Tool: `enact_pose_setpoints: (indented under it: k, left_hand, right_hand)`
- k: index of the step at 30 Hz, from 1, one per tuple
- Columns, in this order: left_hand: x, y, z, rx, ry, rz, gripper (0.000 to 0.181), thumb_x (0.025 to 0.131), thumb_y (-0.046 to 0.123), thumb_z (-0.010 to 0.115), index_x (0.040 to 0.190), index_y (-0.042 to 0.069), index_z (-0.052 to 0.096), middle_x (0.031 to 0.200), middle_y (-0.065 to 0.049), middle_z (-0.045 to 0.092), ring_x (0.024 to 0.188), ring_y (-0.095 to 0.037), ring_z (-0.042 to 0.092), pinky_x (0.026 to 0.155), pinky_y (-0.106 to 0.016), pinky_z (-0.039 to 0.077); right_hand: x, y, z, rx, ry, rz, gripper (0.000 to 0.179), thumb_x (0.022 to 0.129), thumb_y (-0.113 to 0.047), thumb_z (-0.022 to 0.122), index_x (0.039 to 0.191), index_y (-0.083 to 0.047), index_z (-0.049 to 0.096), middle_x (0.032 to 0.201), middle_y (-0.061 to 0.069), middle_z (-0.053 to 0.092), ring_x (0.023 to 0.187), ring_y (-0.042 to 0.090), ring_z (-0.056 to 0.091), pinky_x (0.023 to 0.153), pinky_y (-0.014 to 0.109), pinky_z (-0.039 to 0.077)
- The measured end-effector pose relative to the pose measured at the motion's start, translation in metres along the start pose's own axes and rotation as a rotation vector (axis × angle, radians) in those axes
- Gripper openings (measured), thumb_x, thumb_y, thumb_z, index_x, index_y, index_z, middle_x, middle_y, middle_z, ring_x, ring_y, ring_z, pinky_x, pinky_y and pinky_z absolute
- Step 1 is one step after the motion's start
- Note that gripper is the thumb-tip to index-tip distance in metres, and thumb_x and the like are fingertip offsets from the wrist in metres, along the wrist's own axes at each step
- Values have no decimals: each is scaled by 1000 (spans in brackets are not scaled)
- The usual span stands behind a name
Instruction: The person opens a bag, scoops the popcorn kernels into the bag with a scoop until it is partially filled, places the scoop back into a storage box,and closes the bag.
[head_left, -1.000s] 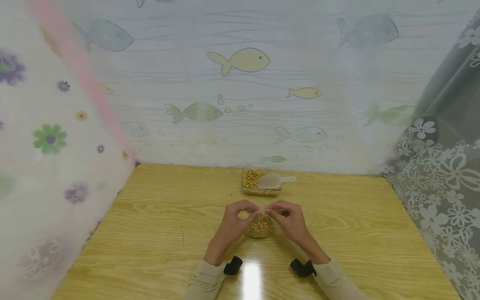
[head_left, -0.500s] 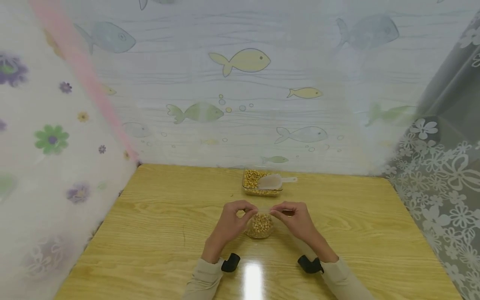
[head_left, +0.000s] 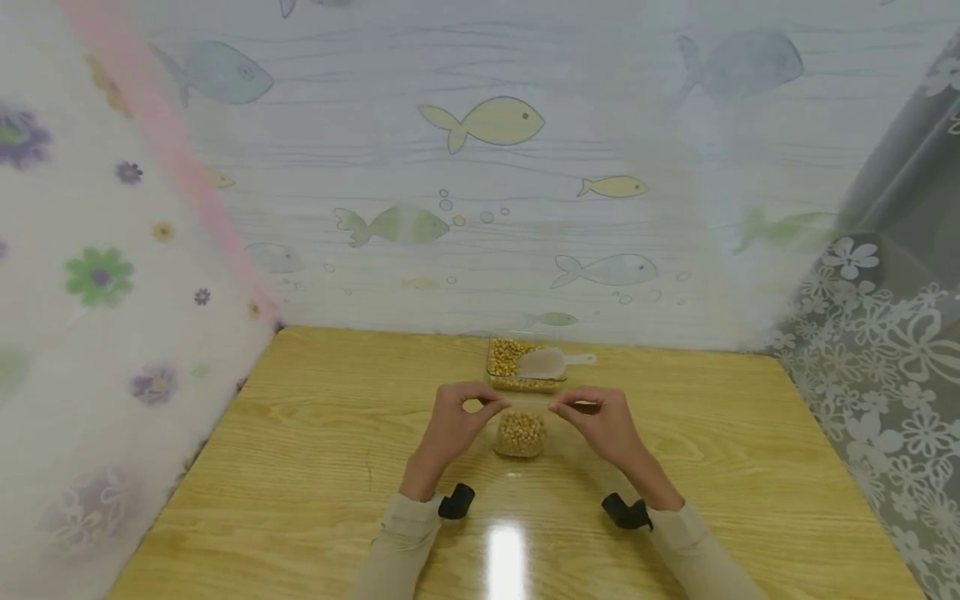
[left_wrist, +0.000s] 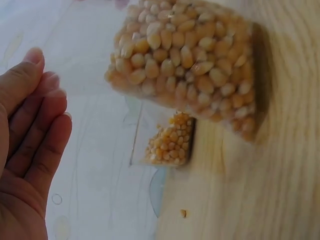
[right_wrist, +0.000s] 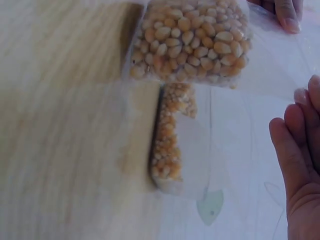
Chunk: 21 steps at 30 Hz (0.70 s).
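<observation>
A clear plastic bag (head_left: 521, 434) filled with dried corn kernels hangs upright between the two hands in the head view. My left hand (head_left: 455, 421) pinches its top left corner between thumb and fingertips. At the top right corner, my right hand (head_left: 606, 423) pinches the film the same way, and the top edge stretches straight between them. Kernels fill the lower part of the bag (left_wrist: 182, 62) in the left wrist view, with see-through film above. In the right wrist view, the fingers of the right hand (right_wrist: 302, 150) are at the film's edge.
Behind the bag stands a clear rectangular container (head_left: 527, 385) of corn kernels, with a white scoop (head_left: 543, 363) lying in it, handle to the right. One loose kernel (left_wrist: 184, 213) lies on the wooden table (head_left: 315, 467). A fish-patterned curtain (head_left: 495, 250) hangs behind the table.
Both hands have spread apart, drawing the bag's top edge straight. They have also moved forward a little, and the bag appears higher in the head view. The container and scoop have stayed put.
</observation>
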<state>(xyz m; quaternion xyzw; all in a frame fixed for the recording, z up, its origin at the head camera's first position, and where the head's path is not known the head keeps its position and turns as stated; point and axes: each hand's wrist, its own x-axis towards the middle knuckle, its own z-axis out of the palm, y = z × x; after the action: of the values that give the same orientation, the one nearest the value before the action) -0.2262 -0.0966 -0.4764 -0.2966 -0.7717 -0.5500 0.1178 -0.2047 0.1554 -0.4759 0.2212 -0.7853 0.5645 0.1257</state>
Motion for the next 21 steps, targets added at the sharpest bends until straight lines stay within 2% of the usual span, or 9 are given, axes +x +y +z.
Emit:
enact_pose_setpoints:
  k: [6,10,14,16,19,21]
  left_hand:
    - [16,-7,-1,17,30,-16,8,92,12,74,95,8,80,91,-7,77,82,-18,71,76,-36,59]
    - [20,-14,0,3,24,-37,10,93,11,72,97,4,79,91,-11,76,82,-22,71,79,-38,59]
    - [17,-21,4,-26,5,-71,11,94,10,71,100,5,78,93,-9,76,84,-22,70,81,-35,58]
    - [16,-21,5,-22,-3,-79,13,96,11,70,104,4,77,98,-10,75,88,-23,70,84,-39,58]
    - [14,-18,4,46,-24,-92,22,99,15,67,115,2,73,111,-15,73,101,-28,69,92,-47,55]
    - [12,-15,2,156,-54,-110,33,101,20,64,127,0,67,124,-17,69,115,-32,65,99,-51,52]
  right_hand:
    - [17,3,-4,-44,44,-15,8,89,3,74,94,-2,79,92,15,76,86,5,72,78,22,59]
    - [22,10,0,-34,74,2,9,88,2,74,96,0,79,94,17,76,86,3,71,80,21,58]
    - [20,19,2,1,86,-4,11,88,7,73,97,3,77,94,21,75,85,11,73,81,20,58]
    - [18,23,2,6,89,-10,13,87,9,72,99,5,77,95,23,74,86,17,74,83,20,57]
    - [18,21,0,-36,84,-5,16,90,5,72,105,5,75,102,22,74,94,20,73,88,19,55]
    - [17,16,-3,-86,85,9,19,94,1,69,112,4,74,109,18,74,102,21,71,92,22,55]
